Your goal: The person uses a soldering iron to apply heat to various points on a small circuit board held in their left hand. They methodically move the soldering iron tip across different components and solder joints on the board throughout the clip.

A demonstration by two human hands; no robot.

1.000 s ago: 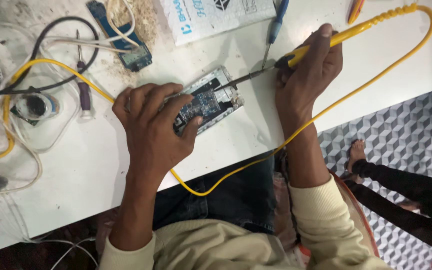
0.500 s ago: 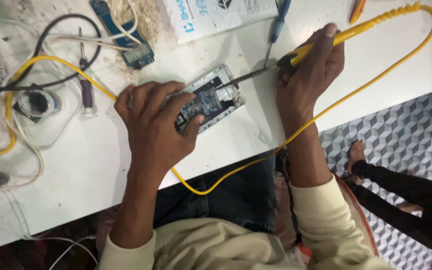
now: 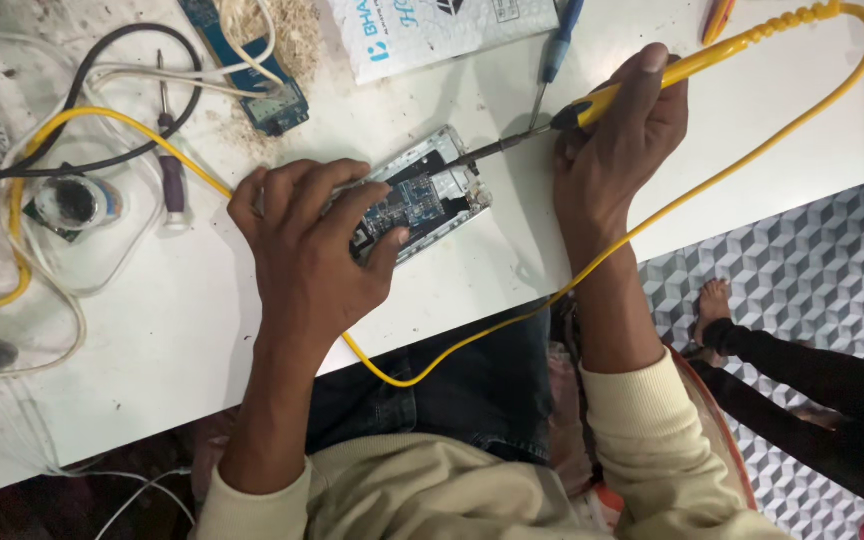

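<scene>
A white table point(image 3: 572, 260) carried the work. The left hand point(image 3: 307, 250) pressed down over an opened phone point(image 3: 422, 195) at the centre, fingers curled on its frame. At two o'clock from it, the right hand point(image 3: 617, 140) was closed around a yellow soldering iron point(image 3: 652, 80), tip touching the phone's upper edge. A purple screwdriver point(image 3: 170, 175) lay at nine o'clock.
</scene>
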